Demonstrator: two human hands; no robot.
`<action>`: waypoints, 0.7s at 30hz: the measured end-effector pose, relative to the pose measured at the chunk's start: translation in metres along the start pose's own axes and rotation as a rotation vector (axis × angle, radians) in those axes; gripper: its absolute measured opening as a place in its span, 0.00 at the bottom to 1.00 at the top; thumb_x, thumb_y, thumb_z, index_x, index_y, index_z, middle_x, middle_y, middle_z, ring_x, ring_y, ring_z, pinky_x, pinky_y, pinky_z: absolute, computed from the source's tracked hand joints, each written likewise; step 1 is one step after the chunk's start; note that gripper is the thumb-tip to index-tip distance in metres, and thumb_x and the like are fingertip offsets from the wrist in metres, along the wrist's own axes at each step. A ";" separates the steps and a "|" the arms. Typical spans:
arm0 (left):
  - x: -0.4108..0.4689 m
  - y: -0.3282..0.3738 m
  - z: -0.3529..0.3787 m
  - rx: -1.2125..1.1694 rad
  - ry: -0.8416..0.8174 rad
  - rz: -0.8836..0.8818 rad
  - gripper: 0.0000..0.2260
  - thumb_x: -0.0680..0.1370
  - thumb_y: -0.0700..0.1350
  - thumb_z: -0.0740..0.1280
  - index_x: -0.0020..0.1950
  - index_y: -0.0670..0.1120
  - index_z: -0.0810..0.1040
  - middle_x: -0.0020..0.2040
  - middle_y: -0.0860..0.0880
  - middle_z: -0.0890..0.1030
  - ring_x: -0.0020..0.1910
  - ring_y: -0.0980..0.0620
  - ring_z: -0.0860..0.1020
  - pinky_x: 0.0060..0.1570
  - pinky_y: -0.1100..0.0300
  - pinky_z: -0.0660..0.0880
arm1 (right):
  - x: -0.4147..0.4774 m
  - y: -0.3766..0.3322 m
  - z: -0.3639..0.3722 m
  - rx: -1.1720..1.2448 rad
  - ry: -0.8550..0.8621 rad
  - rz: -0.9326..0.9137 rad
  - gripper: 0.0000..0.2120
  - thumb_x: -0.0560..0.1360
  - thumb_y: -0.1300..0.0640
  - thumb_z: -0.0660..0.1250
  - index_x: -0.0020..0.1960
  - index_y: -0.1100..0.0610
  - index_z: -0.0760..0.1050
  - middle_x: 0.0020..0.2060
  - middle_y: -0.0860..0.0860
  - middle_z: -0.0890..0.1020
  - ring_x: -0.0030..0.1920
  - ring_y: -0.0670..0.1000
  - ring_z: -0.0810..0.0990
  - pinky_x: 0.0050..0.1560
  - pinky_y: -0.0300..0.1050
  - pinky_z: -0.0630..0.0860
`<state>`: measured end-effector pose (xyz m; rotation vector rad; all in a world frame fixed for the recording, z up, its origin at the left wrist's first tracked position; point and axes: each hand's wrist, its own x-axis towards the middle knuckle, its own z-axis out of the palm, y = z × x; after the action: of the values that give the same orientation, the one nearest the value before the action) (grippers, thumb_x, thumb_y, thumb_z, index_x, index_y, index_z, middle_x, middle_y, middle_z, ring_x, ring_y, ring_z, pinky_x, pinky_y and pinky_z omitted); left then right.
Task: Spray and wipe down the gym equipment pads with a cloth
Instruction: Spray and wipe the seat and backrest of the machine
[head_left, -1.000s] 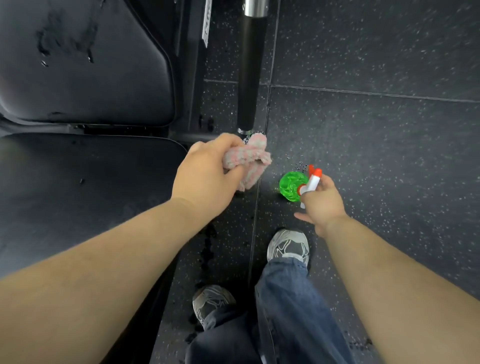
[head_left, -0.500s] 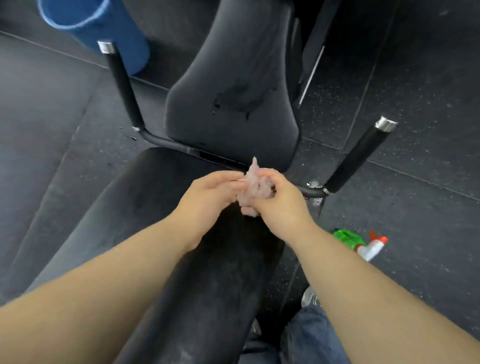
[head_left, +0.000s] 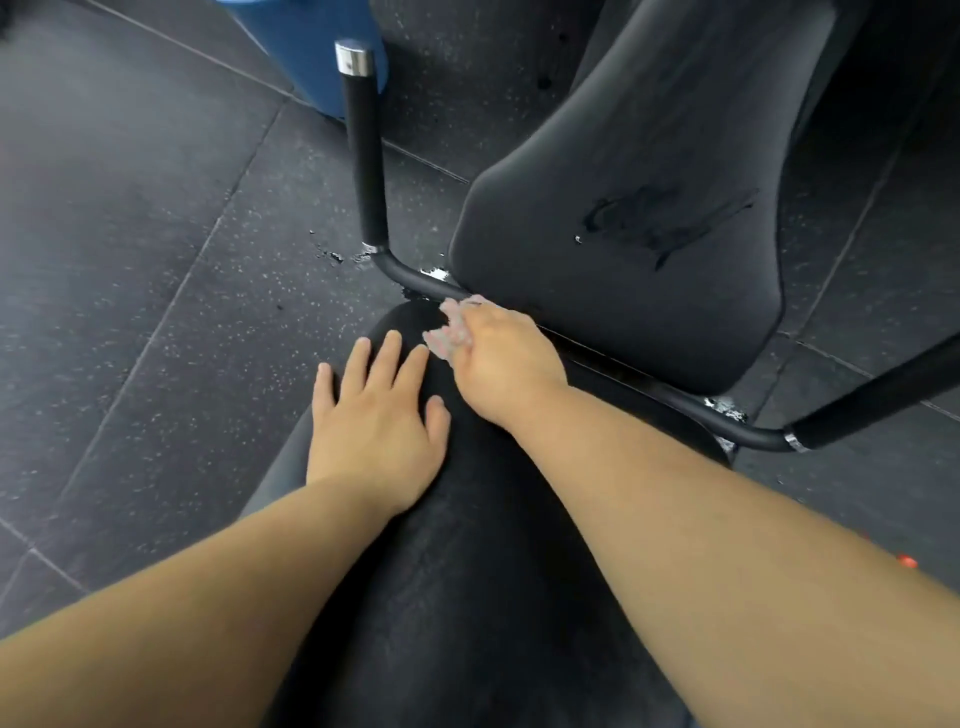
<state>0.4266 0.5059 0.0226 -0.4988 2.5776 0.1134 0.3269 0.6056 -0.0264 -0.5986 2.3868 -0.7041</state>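
Finding 1, change: half a second ago both your hands held the cloth together above the seat. Now your left hand (head_left: 374, 415) has let go and lies flat on the long black padded vinyl seat (head_left: 467, 571), fingers straight and spread, gripping nothing. Your right hand (head_left: 506, 358) alone has the crumpled pink-and-white cloth (head_left: 451, 332), fingers curled round it, at the far end of the seat, just beside the black metal frame tube (head_left: 415, 280).

Judgement: spraying is done and wiping is starting. The black upright back pad (head_left: 649, 322) carries a wet smear (head_left: 665, 223) not yet wiped.

Finding 2: the spray bottle you had a second ago is out of your hand. Only a small orange-red speck (head_left: 906, 561) shows on the speckled dark rubber floor (head_left: 130, 208); I cannot tell that it is the nozzle.

Finding 3, markings: no brand, label or legible writing is visible. The smear is liquid, not lettering.
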 end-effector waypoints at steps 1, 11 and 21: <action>0.000 0.001 0.000 -0.009 0.003 0.006 0.27 0.81 0.56 0.51 0.80 0.55 0.52 0.81 0.52 0.49 0.80 0.48 0.45 0.76 0.44 0.42 | 0.013 -0.011 -0.005 0.021 -0.049 0.002 0.20 0.82 0.47 0.55 0.69 0.53 0.72 0.65 0.50 0.76 0.64 0.54 0.74 0.62 0.48 0.69; 0.004 -0.003 -0.003 -0.024 -0.040 -0.015 0.26 0.81 0.57 0.50 0.80 0.56 0.51 0.81 0.53 0.47 0.79 0.49 0.43 0.76 0.44 0.41 | -0.032 0.017 -0.027 -0.203 -0.121 0.308 0.19 0.83 0.43 0.52 0.66 0.51 0.70 0.57 0.52 0.79 0.58 0.58 0.76 0.53 0.51 0.73; 0.003 0.001 -0.005 -0.027 -0.025 -0.025 0.27 0.81 0.58 0.49 0.80 0.57 0.51 0.81 0.53 0.47 0.79 0.49 0.43 0.76 0.44 0.41 | -0.079 0.036 -0.054 -0.036 0.061 0.345 0.14 0.81 0.47 0.59 0.59 0.57 0.70 0.50 0.53 0.79 0.52 0.56 0.77 0.44 0.46 0.67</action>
<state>0.4218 0.5048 0.0257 -0.5355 2.5477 0.1454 0.3418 0.6952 0.0206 -0.1716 2.4766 -0.5353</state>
